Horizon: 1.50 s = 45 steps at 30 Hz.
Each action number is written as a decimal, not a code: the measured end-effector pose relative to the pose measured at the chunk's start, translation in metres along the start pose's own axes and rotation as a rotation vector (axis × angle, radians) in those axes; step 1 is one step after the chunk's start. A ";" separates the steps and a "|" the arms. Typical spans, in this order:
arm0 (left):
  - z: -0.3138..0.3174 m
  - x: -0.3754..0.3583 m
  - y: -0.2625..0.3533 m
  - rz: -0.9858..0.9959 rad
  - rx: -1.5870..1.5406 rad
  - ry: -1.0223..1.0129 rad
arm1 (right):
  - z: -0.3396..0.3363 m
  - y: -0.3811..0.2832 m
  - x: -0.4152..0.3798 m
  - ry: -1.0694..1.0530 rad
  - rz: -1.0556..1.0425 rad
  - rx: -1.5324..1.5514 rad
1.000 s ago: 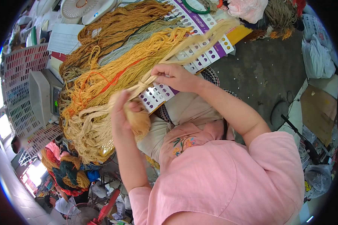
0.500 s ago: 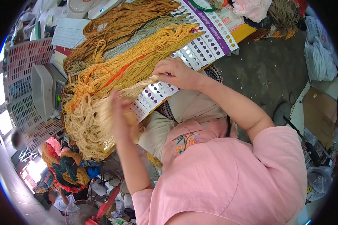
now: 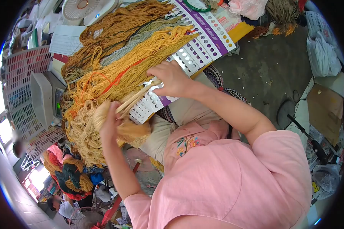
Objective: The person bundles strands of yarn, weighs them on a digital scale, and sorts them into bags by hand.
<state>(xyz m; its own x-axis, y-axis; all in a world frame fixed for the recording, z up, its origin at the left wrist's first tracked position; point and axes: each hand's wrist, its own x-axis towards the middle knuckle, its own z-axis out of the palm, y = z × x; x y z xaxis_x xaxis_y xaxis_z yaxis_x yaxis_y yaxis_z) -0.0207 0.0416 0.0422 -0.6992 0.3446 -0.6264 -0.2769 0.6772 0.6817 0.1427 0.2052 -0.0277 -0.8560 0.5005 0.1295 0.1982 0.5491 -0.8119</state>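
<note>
My right hand (image 3: 171,79) is closed on one end of a cream thread skein (image 3: 135,97), just over the perforated card. To the left, my left hand (image 3: 110,124) wraps round the same skein lower down, and the strands run taut between both hands. A loose tail of the skein hangs below my left hand. Beneath and beside it lies a heap of tangled cream thread (image 3: 85,133). Just above, yellow and olive thread hanks (image 3: 130,72) stretch across, with an orange-red strand (image 3: 122,75) among them.
A perforated white-and-purple card (image 3: 208,28) holds the thread ends. Brown hanks (image 3: 118,28) lie further back. At left stand a digital scale (image 3: 46,93) and a plastic crate (image 3: 19,87). A red-stemmed fan (image 3: 88,218) and another person (image 3: 63,207) are at lower left.
My left hand has moved left and a little down along the cream skein, which now looks straighter and tauter. My right hand has shifted slightly left, still on the skein's end.
</note>
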 end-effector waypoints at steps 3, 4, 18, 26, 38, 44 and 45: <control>-0.050 -0.016 0.011 -0.001 -0.182 0.138 | 0.007 0.004 0.000 0.060 -0.016 0.002; -0.067 -0.020 0.017 -0.066 -0.221 0.023 | 0.007 0.003 0.000 0.097 -0.030 0.024; -0.325 -0.113 -0.060 0.468 -0.961 0.542 | 0.035 -0.060 -0.017 -0.101 -0.368 -0.184; -0.277 -0.203 -0.060 0.545 -1.027 0.318 | 0.012 -0.035 -0.020 -0.071 -0.310 -0.461; 0.001 -0.110 -0.049 0.372 -1.573 -1.010 | 0.000 -0.081 -0.046 -0.248 0.070 0.378; 0.011 -0.116 -0.048 0.467 -1.461 -1.100 | 0.018 -0.118 -0.057 -0.627 0.459 1.347; 0.011 -0.117 -0.050 0.499 -1.425 -1.107 | 0.020 -0.124 -0.058 -0.685 0.507 1.401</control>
<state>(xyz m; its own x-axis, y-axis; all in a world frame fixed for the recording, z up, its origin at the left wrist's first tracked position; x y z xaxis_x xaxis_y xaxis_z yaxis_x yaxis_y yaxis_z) 0.0822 -0.0258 0.0771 -0.3511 0.9203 0.1725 -0.8875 -0.3858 0.2521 0.1585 0.0950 0.0538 -0.9572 -0.1517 -0.2466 0.2726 -0.7589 -0.5914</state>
